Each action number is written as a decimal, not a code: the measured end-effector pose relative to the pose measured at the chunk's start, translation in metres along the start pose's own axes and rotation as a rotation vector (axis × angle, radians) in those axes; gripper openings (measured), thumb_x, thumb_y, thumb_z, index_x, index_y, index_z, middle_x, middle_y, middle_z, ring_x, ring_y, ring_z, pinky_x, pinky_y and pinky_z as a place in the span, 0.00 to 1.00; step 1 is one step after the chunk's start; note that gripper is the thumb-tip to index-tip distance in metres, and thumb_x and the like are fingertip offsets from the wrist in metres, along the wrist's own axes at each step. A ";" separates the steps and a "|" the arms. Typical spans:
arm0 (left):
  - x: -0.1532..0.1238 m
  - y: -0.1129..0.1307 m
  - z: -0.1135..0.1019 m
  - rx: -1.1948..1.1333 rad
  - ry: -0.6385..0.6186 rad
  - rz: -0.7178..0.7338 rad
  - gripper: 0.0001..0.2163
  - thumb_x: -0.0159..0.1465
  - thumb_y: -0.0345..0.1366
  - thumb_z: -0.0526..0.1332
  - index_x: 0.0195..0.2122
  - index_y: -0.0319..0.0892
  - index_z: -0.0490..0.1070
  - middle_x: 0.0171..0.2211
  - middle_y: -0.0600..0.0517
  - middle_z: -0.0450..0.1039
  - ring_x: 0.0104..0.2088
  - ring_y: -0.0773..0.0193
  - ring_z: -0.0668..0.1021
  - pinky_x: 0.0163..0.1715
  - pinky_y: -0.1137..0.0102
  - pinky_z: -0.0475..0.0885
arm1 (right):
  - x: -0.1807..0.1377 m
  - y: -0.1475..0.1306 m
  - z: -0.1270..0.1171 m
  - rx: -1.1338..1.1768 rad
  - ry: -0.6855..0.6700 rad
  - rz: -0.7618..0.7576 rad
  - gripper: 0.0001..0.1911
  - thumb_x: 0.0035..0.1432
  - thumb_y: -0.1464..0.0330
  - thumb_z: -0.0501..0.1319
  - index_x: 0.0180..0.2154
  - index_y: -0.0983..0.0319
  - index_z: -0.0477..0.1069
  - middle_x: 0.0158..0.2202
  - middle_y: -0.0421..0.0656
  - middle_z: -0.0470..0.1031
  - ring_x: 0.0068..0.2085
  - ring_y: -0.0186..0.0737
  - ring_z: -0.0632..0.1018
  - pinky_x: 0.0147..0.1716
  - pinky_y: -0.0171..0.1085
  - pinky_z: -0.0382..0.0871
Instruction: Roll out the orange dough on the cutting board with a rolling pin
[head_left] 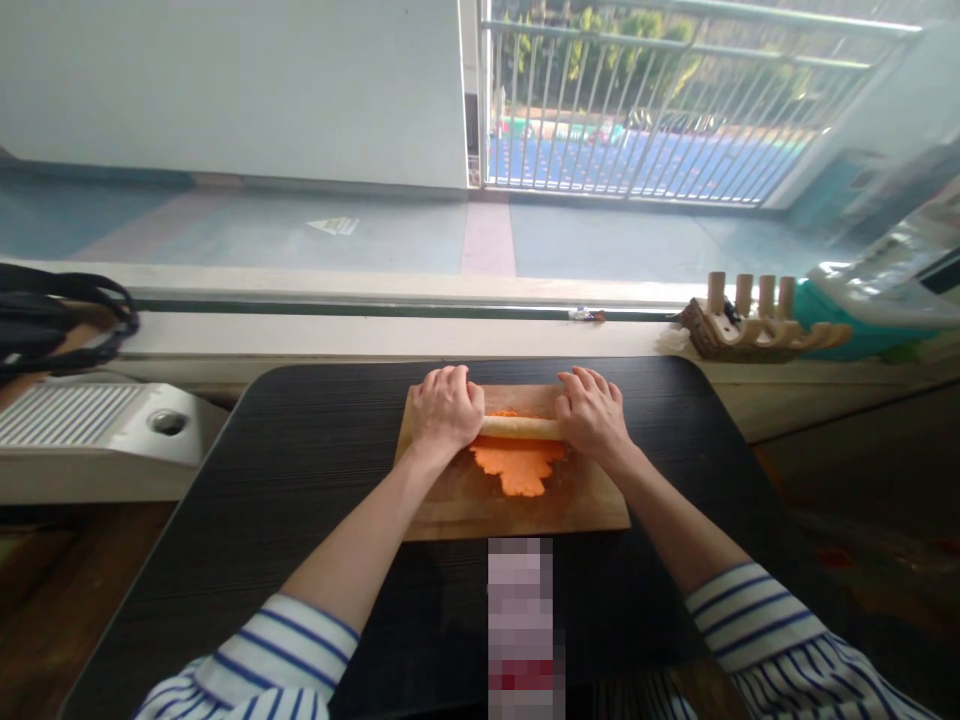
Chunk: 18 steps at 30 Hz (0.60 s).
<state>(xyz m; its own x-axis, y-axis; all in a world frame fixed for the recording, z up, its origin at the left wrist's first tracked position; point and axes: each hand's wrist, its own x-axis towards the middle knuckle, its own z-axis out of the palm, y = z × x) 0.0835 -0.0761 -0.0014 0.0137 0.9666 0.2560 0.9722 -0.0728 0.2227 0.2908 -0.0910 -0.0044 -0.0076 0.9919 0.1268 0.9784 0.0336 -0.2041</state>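
Observation:
A pale wooden rolling pin (pixel 520 428) lies across a sheet of orange dough (pixel 517 467), which is flattened and ragged at its near edge. My left hand (pixel 448 408) is closed around the pin's left end, and my right hand (pixel 592 410) grips the right end. Both ends of the pin are hidden under my fingers. Some of the dough shows beyond the pin as well. Beneath it all is a wooden board (pixel 442 505), resting on a black table (pixel 300 480).
Behind the table runs a window sill (pixel 360 335) with a small brush (pixel 589 315) on it. A wooden rack with pegs (pixel 742 325) and a teal container (pixel 832 310) stand at the right. At left are a white slatted unit (pixel 97 430) and a black bag (pixel 52 320).

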 end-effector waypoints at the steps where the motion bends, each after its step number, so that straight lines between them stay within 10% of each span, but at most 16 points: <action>1: 0.003 0.001 0.000 0.001 -0.003 -0.006 0.15 0.64 0.36 0.48 0.46 0.40 0.71 0.46 0.44 0.75 0.49 0.53 0.74 0.46 0.60 0.66 | 0.003 0.000 0.000 -0.001 0.003 0.003 0.23 0.61 0.66 0.46 0.55 0.59 0.66 0.61 0.47 0.64 0.61 0.46 0.61 0.58 0.49 0.52; 18: -0.012 -0.003 -0.001 0.020 0.043 0.053 0.14 0.64 0.34 0.48 0.42 0.41 0.72 0.44 0.46 0.76 0.46 0.54 0.75 0.46 0.61 0.66 | -0.018 -0.005 -0.002 0.003 0.030 0.010 0.21 0.61 0.66 0.47 0.53 0.59 0.68 0.60 0.47 0.65 0.61 0.45 0.63 0.59 0.49 0.52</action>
<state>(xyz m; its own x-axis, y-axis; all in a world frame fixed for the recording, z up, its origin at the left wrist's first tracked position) 0.0803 -0.0875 -0.0043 0.0557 0.9501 0.3069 0.9749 -0.1181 0.1887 0.2860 -0.1092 -0.0037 0.0083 0.9880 0.1540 0.9778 0.0242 -0.2082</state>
